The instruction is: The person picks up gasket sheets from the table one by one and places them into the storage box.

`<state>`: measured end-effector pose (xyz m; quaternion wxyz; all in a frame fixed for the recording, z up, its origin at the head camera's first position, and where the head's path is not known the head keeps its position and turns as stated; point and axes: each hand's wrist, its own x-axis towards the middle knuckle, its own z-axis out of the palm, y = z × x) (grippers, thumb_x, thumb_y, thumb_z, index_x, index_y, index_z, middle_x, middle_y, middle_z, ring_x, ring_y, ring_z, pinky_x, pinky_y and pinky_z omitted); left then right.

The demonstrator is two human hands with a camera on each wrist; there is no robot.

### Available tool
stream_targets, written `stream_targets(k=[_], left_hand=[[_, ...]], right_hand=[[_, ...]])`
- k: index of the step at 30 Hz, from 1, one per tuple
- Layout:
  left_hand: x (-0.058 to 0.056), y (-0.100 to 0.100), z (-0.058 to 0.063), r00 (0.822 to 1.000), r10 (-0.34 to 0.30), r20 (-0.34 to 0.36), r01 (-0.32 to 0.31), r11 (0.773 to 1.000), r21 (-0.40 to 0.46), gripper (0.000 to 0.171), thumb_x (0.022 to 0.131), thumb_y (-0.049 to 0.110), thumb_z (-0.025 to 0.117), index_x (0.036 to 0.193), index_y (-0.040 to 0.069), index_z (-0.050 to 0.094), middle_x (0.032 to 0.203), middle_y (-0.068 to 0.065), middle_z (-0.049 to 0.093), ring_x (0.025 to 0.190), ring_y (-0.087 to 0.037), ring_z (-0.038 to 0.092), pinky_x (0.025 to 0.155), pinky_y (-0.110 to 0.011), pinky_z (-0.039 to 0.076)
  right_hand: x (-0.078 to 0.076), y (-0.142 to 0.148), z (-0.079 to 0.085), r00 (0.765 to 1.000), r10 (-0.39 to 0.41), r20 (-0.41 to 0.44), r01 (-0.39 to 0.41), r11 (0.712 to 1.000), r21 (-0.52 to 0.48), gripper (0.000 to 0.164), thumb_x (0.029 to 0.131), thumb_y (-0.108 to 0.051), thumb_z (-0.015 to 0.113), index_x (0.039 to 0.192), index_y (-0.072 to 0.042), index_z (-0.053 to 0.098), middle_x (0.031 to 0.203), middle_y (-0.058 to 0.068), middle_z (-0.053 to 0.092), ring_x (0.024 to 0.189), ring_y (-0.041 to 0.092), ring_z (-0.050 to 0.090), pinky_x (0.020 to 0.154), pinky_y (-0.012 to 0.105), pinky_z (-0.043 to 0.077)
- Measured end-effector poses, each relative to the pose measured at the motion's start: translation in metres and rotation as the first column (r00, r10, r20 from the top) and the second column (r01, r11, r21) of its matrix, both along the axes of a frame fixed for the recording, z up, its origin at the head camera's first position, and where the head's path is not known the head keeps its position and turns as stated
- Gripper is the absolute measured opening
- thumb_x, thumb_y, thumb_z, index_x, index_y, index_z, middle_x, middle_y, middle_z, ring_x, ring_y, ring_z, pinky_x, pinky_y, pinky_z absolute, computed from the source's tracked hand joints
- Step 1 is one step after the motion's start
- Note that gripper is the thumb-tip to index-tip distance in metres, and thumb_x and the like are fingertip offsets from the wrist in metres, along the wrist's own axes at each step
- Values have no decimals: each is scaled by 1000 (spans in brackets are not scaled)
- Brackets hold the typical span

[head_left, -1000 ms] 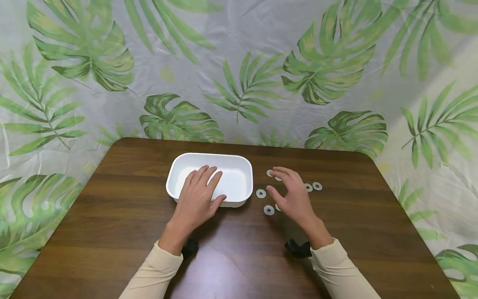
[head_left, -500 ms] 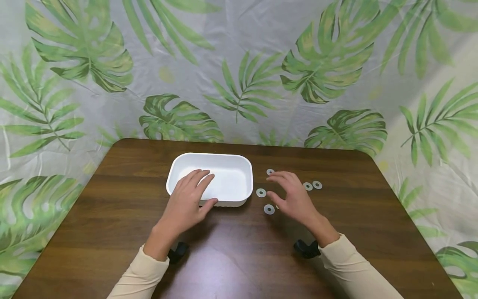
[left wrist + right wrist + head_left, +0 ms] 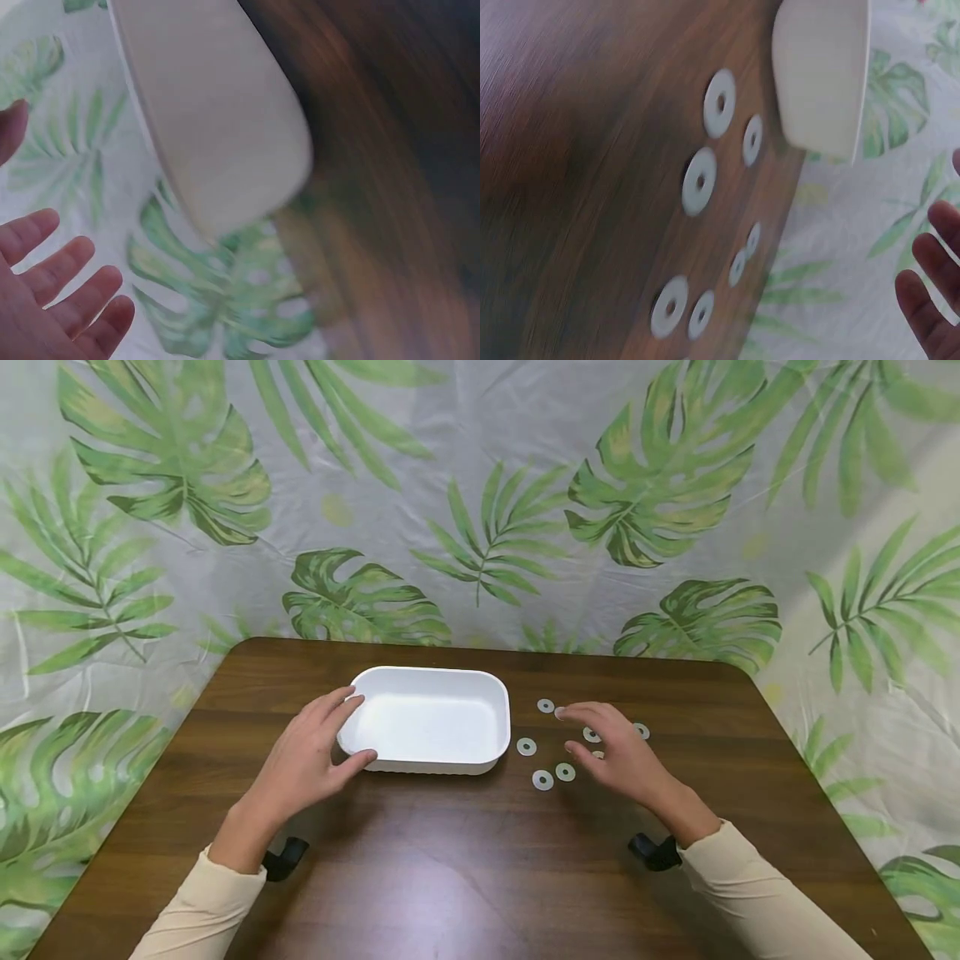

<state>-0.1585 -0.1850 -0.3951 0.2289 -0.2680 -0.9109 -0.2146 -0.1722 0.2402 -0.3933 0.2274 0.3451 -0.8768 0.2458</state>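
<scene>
Low at the left end of a white rectangular tray (image 3: pixel 427 727), my left hand (image 3: pixel 300 764) hovers with spread, relaxed fingers. The left wrist view shows the fingers (image 3: pixel 75 285) apart from the tray wall (image 3: pixel 217 112), holding nothing. Several flat ring washers (image 3: pixel 543 780) lie scattered on the table to the tray's right. Over them floats my right hand (image 3: pixel 622 752), fingers loosely bent and thumb apart, with nothing in its grasp. It partly covers some washers in the head view. In the right wrist view, a row of washers (image 3: pixel 699 181) lies flat, away from the fingers (image 3: pixel 922 307).
The dark wooden table (image 3: pixel 465 877) has rounded far corners. Behind it hangs a pale cloth (image 3: pixel 360 510) printed with green leaves. A black strap-on device (image 3: pixel 285 858) sits at each wrist. Inside the tray only its bare white floor shows.
My left hand has drawn back leftward from over the tray to its left end. My right hand has shifted slightly right, uncovering a few washers. Tray and washers stay put.
</scene>
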Motion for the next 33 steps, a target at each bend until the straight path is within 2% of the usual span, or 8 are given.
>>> stream_targets(k=[4,8,14,18,22,28,32,33], left_hand=[[-9,-12,-5,989,32,143,-42,997,65,72,81,25,81,139,-4,50,143,-27,49,129,-46,48,102,-62,40],[-13,-19,-11,951,74,301,-106,990,89,73,85,26,77,143,-2,44,147,-27,44,135,-46,43,105,-63,37],[-20,-24,-19,901,82,426,-140,984,107,76,88,30,74,148,-1,38,153,-27,37,140,-45,37,110,-62,33],[-25,-24,-20,847,54,529,-150,979,140,81,89,33,72,152,-1,32,158,-27,30,141,-46,36,111,-63,31],[-31,-24,-21,812,26,583,-155,973,172,84,89,34,72,153,0,30,157,-26,30,135,-45,44,107,-62,36],[-37,-23,-26,767,16,641,-172,968,182,89,87,36,74,155,3,26,155,-27,34,134,-45,45,105,-60,39],[-38,-24,-30,749,-20,662,-168,961,218,90,87,36,75,156,6,25,152,-26,39,131,-42,47,103,-56,40],[-39,-24,-31,749,-34,661,-161,959,232,89,87,35,75,156,7,26,152,-25,41,130,-40,48,103,-55,41]], right_hand=[[-3,15,1,998,-54,23,53,998,30,47,80,0,78,125,-4,63,120,12,67,107,27,62,83,43,51],[-6,27,2,995,-88,38,87,996,14,47,80,1,78,125,-6,63,120,11,68,106,24,62,76,39,51],[-11,37,5,995,-99,31,98,995,19,46,79,3,78,123,-3,64,118,11,68,105,25,63,75,29,50],[-17,44,3,992,-110,60,106,992,62,46,80,2,77,123,-2,64,119,13,67,106,30,63,79,40,51],[-25,54,-2,981,-147,125,134,986,102,44,82,1,75,124,-1,63,121,16,67,111,35,62,83,50,50],[-34,68,-6,950,-200,239,171,976,136,41,87,-2,72,126,-3,62,124,18,64,110,38,62,79,53,52],[-38,77,-5,921,-231,314,193,970,146,39,90,-4,70,128,-3,61,126,20,62,112,40,61,82,55,52],[-39,79,-5,912,-243,330,203,968,150,38,91,-4,69,128,-3,61,127,20,62,113,41,60,83,56,51]])
